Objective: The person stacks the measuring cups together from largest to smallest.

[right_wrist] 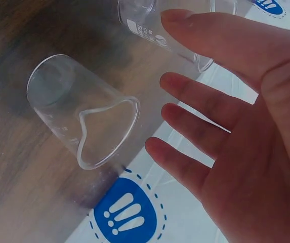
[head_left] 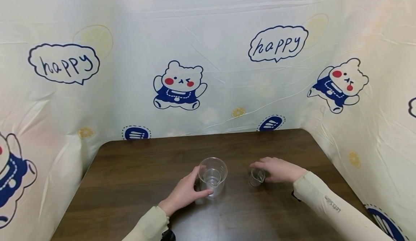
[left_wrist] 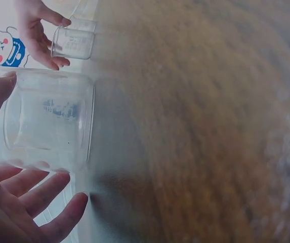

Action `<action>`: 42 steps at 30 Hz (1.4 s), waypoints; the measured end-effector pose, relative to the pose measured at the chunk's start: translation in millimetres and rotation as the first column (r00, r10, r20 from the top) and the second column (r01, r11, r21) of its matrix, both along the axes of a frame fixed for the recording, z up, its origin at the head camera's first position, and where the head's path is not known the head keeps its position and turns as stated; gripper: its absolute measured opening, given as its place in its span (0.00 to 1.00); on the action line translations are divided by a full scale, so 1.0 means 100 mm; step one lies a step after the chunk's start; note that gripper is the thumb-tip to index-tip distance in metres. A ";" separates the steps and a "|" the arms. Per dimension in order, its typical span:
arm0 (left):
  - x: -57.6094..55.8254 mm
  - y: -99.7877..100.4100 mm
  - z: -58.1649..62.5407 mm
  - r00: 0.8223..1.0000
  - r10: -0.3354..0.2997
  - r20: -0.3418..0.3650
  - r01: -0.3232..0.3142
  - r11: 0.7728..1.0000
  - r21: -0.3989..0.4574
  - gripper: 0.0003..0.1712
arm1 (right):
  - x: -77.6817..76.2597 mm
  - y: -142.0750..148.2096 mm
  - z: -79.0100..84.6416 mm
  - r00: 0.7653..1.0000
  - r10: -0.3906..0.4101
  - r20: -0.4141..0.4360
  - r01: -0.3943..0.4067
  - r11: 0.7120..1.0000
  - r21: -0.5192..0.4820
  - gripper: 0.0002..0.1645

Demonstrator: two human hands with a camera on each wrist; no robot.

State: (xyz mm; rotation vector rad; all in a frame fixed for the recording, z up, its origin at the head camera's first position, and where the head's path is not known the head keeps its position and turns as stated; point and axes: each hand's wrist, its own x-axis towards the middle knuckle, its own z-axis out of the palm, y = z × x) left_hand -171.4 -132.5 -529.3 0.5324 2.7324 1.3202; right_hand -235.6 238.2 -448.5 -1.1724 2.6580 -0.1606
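A large clear glass beaker (head_left: 222, 187) stands upright on the brown table, with a smaller beaker (head_left: 212, 176) inside it. My left hand (head_left: 186, 192) holds the large beaker from the left, thumb on the near side and fingers behind. The left wrist view shows the thumb and fingertips at opposite sides of the glass. To the right stands a small clear beaker (right_wrist: 58, 96) with a pouring spout. My right hand (head_left: 277, 169) is beside and over it; in the right wrist view its fingers are spread, apart from the glass.
The dark wood table (head_left: 146, 169) has rounded far corners. A pale curtain (head_left: 227, 89) printed with cartoon bears and "happy" bubbles hangs close behind it and along both sides.
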 end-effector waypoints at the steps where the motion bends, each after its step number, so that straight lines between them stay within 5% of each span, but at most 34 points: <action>1: 0.00 0.00 0.00 1.000 0.000 -0.001 0.000 1.000 -0.001 0.51 | 0.00 0.00 0.00 1.000 0.007 -0.008 -0.007 1.000 -0.002 0.39; 27: 0.02 0.00 0.00 1.000 -0.007 0.012 0.007 1.000 -0.002 0.51 | 0.00 -0.01 0.02 1.000 0.020 -0.006 -0.020 1.000 -0.005 0.30; 42: 0.00 -0.01 0.03 0.999 -0.013 0.040 0.013 1.000 0.007 0.50 | -0.02 -0.10 0.21 0.998 -0.009 0.063 0.010 1.000 -0.013 0.24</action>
